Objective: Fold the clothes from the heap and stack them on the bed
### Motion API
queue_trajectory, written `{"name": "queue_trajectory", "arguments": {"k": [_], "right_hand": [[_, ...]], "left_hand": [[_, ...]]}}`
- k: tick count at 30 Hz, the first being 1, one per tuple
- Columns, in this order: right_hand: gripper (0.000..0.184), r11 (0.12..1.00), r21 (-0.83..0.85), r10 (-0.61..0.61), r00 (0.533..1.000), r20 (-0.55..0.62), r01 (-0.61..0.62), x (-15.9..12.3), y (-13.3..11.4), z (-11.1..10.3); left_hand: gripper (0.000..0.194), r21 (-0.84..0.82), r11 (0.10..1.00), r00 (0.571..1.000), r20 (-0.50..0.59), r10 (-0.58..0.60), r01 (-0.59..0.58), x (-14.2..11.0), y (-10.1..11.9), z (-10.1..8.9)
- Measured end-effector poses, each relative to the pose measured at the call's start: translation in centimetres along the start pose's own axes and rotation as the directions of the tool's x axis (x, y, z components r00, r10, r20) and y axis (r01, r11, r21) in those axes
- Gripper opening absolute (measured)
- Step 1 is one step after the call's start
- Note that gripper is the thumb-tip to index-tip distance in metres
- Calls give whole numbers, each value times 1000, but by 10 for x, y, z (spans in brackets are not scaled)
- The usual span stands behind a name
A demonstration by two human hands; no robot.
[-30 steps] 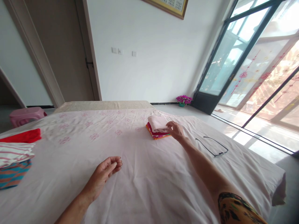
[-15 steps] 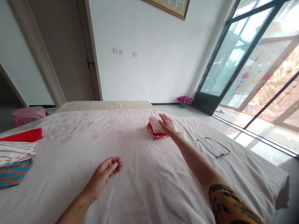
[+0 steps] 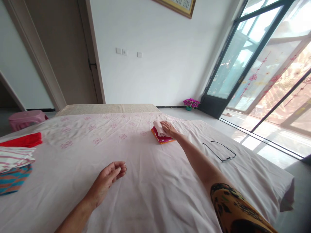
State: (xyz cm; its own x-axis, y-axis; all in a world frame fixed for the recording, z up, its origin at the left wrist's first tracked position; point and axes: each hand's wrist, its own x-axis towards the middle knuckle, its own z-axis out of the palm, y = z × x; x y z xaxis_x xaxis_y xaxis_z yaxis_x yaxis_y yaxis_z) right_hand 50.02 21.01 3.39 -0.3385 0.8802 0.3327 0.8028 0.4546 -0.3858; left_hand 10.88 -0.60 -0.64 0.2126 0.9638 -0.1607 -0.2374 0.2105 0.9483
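Your right grip (image 3: 168,128) lies flat, unclenched, atop the folded stack (image 3: 159,133) on the sheet (image 3: 150,171), your left grip (image 3: 110,174) loosely curled, empty; push off-centre and those layers could slide askew!

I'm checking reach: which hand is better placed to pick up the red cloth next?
Probably the left hand: it looks empty and nearer the red cloth; the right hand rests on the folded stack.

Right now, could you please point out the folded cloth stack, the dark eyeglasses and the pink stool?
Folded cloth stack (image 3: 159,130): head view, on its pale pink top layer.
Dark eyeglasses (image 3: 227,159): head view, on the bridge.
Pink stool (image 3: 28,114): head view, on the seat.
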Motion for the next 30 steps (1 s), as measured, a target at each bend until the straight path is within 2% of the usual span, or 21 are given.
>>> {"name": "queue_trajectory", "arguments": {"k": [3,7,10,15,17,21,22,24,27,30], "right_hand": [[52,979,159,146,985,-90,-131,4,-1,-15],[65,950,263,226,952,-205,-169,5,-8,-30],[61,928,335,261,924,-280,-160,7,-15,-38],[38,947,264,279,872,-402,-181,2,-22,-37],[39,942,272,308,828,-469,-197,-10,-23,-32],[42,918,299,396,646,-653,-260,-49,-25,-13],[42,914,288,406,621,-671,-285,-60,-26,-7],[38,914,259,403,629,-665,-311,-81,-28,4],[29,933,183,354,712,-607,-309,-102,-30,17],[29,953,62,280,782,-557,-297,-108,-30,25]], "left_hand": [[33,-4,1000,1000,-11,4,-4,-1,0,0],[32,-4,1000,1000,-3,2,-2,-1,0,0],[32,-5,1000,1000,-1,2,-2,-2,-1,0],[33,4,1000,1000,-1,14,-14,-2,-1,-1],[34,9,1000,1000,-2,21,-21,-2,0,0],[36,16,999,999,-8,40,-40,-2,0,1],[36,19,999,999,-8,45,-45,-2,-1,1],[35,27,998,999,-6,52,-52,-2,-1,1],[35,37,998,999,-11,49,-48,-2,-2,2],[36,46,998,998,-15,54,-53,-3,-2,3]]}}
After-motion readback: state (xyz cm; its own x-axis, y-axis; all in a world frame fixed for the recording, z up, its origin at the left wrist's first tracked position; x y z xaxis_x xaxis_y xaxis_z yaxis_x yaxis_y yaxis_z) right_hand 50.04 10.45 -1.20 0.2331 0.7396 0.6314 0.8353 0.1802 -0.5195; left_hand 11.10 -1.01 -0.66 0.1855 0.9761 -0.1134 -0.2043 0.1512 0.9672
